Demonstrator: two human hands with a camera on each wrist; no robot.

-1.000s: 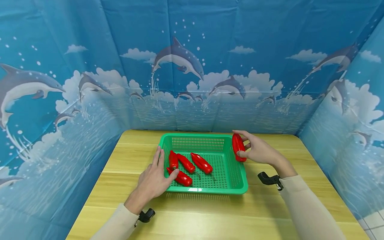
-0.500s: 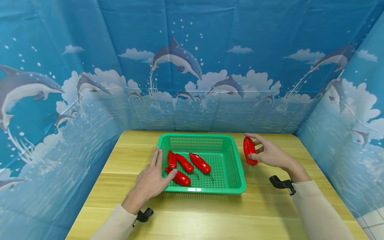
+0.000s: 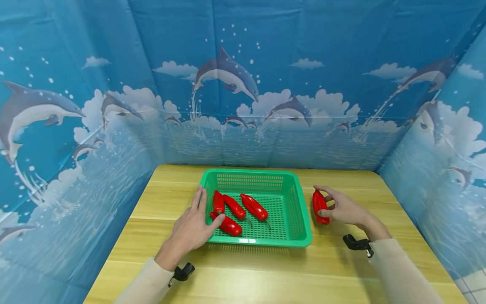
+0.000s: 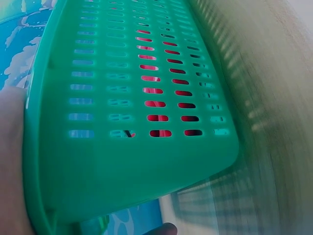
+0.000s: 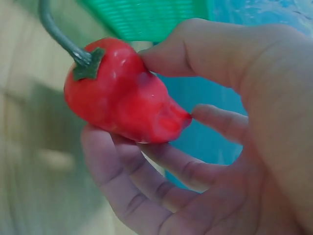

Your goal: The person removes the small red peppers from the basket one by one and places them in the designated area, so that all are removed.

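Observation:
Right of the green basket, my right hand grips a red pepper between thumb and fingers, low over the table. The right wrist view shows this pepper with its green stem towards the upper left. My left hand rests with straight fingers on the basket's left rim, its thumb reaching over a pepper at the near left corner. Several red peppers lie inside the basket, one near its middle. Through the slots of the basket wall, red shows in the left wrist view.
The basket stands on a light wooden table. Behind and beside the table hangs a blue curtain printed with dolphins and clouds. A black wrist mount sits at the left wrist, another at the right.
My right hand has carried the pepper from the basket's right rim out to the right, then nearer and lower. My left hand and the peppers in the basket have stayed put.

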